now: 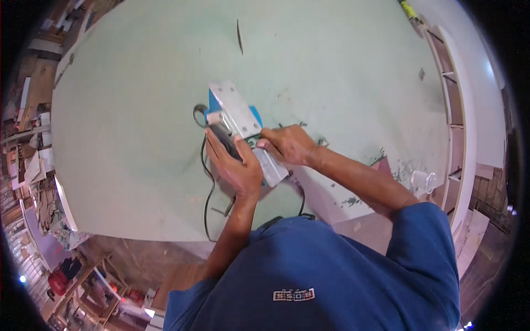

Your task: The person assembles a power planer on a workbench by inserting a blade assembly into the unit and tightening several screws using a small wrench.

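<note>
An upturned blue power tool (255, 113) with silver metal plates (232, 105) lies on a pale green tabletop (127, 110), a black cord (211, 187) trailing from it. My left hand (234, 165) rests along a dark part at the tool's left side, fingers long and partly bent over it; what it grips is hard to tell. My right hand (287, 146) is closed at the middle of the tool, between the plates, holding a small thing I cannot make out. A black loop (200, 114) sticks out at the tool's left.
A thin dark piece (239, 37) lies farther back. Scattered small dark bits (351, 201) and a clear cup (422, 182) are at the right, near white shelving (458, 127). A yellow object (408, 10) is at the far right corner. Clutter and wood (38, 94) lie beyond the left edge.
</note>
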Action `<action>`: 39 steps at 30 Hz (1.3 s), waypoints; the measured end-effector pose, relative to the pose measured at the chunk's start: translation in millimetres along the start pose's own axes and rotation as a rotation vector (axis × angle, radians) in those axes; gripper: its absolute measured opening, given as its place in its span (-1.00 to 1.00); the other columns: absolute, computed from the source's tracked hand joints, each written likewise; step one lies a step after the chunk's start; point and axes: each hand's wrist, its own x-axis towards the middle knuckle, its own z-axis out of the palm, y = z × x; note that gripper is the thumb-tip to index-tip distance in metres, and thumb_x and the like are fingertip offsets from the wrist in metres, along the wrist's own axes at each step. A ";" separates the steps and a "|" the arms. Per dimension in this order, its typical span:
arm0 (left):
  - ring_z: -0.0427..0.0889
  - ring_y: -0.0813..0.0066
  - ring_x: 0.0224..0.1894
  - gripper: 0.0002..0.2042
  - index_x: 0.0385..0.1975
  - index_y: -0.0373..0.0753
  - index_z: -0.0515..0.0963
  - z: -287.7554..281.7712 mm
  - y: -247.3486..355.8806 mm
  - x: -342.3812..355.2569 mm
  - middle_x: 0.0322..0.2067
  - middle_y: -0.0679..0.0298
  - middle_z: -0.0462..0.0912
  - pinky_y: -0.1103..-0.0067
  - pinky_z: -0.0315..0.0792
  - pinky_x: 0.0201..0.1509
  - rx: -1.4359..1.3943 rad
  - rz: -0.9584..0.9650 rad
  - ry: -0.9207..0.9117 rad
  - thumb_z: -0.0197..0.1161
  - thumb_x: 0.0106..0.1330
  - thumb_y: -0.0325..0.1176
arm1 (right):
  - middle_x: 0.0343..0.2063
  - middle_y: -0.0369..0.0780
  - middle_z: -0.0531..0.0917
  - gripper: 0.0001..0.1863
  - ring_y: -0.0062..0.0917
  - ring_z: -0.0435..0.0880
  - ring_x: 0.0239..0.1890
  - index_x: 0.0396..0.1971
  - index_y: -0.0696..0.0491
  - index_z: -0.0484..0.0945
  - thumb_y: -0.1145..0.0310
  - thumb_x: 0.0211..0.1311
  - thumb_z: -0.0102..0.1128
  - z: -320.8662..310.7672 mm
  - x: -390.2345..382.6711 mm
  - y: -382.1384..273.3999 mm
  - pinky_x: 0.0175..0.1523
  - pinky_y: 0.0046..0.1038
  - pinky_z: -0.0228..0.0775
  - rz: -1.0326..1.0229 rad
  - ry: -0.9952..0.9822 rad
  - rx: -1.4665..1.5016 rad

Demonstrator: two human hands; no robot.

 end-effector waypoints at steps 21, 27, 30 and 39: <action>0.48 -0.10 0.32 -0.27 0.47 -0.37 0.26 -35.8 -19.4 35.1 0.30 -0.19 0.44 0.27 0.35 0.41 0.129 0.038 -0.346 0.12 0.49 0.08 | -0.17 0.05 0.67 -0.65 0.02 0.64 -0.07 -0.07 0.08 0.60 0.10 0.38 0.19 -36.0 -139.2 132.3 0.03 0.02 0.44 0.751 0.600 -0.248; 0.49 -0.27 0.25 -0.27 0.46 -0.40 0.23 -29.6 -17.8 6.9 0.22 -0.35 0.44 0.15 0.39 0.33 0.226 -0.142 -0.179 0.01 0.55 0.12 | -0.05 -0.04 0.59 -0.69 -0.10 0.56 0.05 -0.04 0.07 0.61 0.29 0.25 0.32 -26.9 -136.2 75.1 0.18 -0.12 0.37 0.511 0.850 -0.254; 0.43 -0.29 0.29 -0.33 0.45 -0.50 0.17 -33.5 -24.9 14.4 0.27 -0.35 0.38 0.15 0.32 0.40 0.179 0.010 -0.244 -0.03 0.58 -0.05 | -0.06 -0.07 0.59 -0.71 -0.16 0.60 0.01 -0.05 0.07 0.61 0.29 0.29 0.30 -6.3 -129.7 60.9 0.13 -0.17 0.42 0.410 0.899 -0.083; 0.19 -0.16 0.49 -0.34 0.47 -0.53 0.14 -33.6 -25.6 25.0 0.42 -0.28 0.25 0.28 0.02 0.59 -0.020 0.010 -0.425 -0.09 0.48 -0.18 | -0.25 -0.12 0.60 -0.82 -0.41 0.60 -0.37 -0.12 0.04 0.64 0.35 0.33 0.28 1.0 -182.5 61.3 -0.20 -0.35 0.48 0.635 0.876 0.112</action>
